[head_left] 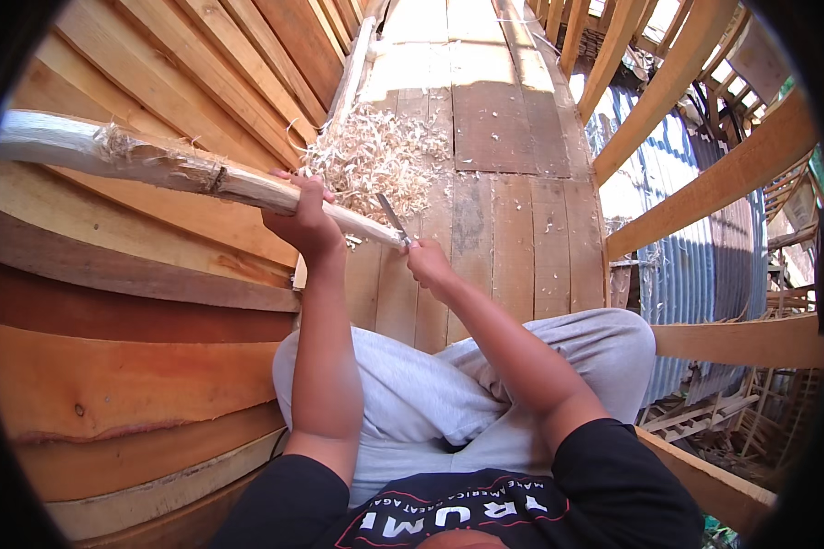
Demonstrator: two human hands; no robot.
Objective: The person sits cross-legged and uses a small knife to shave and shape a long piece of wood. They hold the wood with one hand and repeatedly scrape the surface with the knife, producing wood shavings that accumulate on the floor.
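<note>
A long pale wooden pole slants from the upper left down to the middle, its bark partly stripped and rough near the left. My left hand is closed around it, a little short of its right end. My right hand grips a knife, its handle mostly hidden in the fist. The knife blade points up and to the left, beside the pole's right end. Whether the edge touches the wood I cannot tell. Beyond my hands, a heap of curled wood shavings lies on the floor.
I sit with crossed legs on a plank floor. Stacked boards form a wall close on my left. To the right stands a railing of wooden slats, with corrugated metal sheets beyond it. Another thin pole lies along the left wall.
</note>
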